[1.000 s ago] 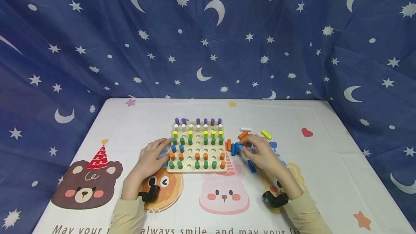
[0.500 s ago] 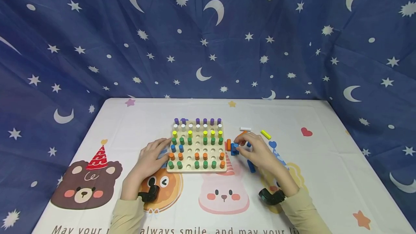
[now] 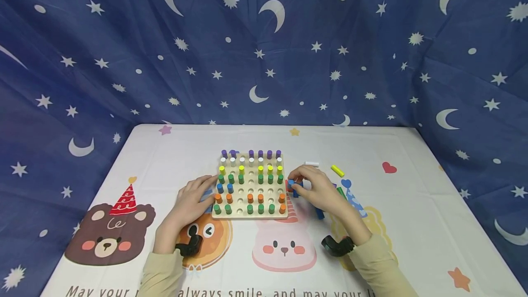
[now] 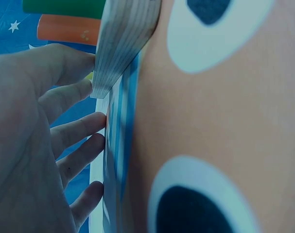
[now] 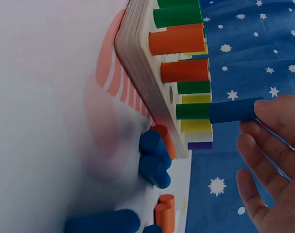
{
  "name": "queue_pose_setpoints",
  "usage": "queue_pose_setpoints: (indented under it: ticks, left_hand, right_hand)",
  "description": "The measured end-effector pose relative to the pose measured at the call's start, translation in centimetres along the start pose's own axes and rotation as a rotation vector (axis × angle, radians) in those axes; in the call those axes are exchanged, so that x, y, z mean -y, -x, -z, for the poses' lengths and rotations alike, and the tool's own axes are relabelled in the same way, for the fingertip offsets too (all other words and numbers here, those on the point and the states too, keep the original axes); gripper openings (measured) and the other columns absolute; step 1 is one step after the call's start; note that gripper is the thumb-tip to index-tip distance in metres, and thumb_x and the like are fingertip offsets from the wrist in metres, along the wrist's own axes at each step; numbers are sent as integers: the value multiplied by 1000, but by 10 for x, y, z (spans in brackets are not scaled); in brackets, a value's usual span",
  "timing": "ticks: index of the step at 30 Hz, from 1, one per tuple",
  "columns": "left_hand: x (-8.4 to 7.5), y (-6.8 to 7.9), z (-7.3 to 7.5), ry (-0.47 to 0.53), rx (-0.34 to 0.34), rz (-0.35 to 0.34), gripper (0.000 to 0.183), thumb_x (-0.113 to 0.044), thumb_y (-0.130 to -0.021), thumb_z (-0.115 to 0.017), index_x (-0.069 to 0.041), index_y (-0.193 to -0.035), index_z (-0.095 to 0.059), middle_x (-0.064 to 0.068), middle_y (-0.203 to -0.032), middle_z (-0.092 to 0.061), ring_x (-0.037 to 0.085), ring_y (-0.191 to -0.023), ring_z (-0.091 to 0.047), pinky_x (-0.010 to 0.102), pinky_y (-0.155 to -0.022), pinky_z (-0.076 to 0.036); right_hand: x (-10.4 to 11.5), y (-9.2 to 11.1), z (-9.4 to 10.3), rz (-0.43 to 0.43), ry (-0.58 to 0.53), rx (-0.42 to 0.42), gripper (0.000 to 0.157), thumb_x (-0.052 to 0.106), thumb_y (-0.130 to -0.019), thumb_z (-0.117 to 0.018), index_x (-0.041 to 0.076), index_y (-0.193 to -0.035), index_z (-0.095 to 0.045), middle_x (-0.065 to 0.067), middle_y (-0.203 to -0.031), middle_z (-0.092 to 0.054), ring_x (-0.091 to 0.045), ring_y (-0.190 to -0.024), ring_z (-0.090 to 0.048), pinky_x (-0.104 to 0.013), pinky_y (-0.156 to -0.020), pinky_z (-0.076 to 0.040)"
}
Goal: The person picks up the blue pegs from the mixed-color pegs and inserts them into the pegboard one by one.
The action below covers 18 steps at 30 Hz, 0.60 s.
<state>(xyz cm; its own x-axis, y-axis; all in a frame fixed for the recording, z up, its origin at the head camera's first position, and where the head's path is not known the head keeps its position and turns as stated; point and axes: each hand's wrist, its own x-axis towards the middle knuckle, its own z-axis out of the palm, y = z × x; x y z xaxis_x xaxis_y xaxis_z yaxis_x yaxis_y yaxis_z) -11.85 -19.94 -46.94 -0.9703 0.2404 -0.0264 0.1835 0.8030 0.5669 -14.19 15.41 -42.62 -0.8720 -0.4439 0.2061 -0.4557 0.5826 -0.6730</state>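
Note:
A wooden pegboard (image 3: 247, 217) lies on the table with rows of purple, white, yellow, green, blue and orange pegs standing in its holes. My left hand (image 3: 191, 201) rests at the board's left side, thumb and forefinger touching its edge, the other fingers loosely extended. Just off the right edge, my right hand (image 3: 321, 190) pinches a blue peg (image 5: 233, 111) by one end between thumb and fingers. In the right wrist view the peg points toward the board and overlaps a green peg (image 5: 192, 111). Two blue pegs (image 3: 230, 188) stand at the left of their row.
Loose pegs lie right of the board: a white peg (image 3: 311, 164), a yellow peg (image 3: 337, 171), a green peg (image 3: 341, 193) and a blue peg (image 3: 320, 213). More blue pegs (image 5: 154, 170) and orange pegs (image 5: 164, 216) lie close to the board, partly beneath my right hand.
My right hand has moved left from the loose pegs to the board's right edge, carrying the blue peg. The green loose peg has come into sight. My left hand has stayed put.

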Motion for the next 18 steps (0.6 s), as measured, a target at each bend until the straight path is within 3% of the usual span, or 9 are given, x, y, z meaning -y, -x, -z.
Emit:
queue_pose_setpoints:
  ticks: [18]
  left_hand:
    - [-2,0,2,-20,-11,-5,54,-24,-95,-53,-18,-148,-40,13,-148,-41,38,-137,-33,64,-108,-21]
  right_hand:
    - [21,-22,-10,83,75,57,18,12,-87,-68,11,-105,-67,3,-99,-67,-14,-93,-59,-41,-84,-53]
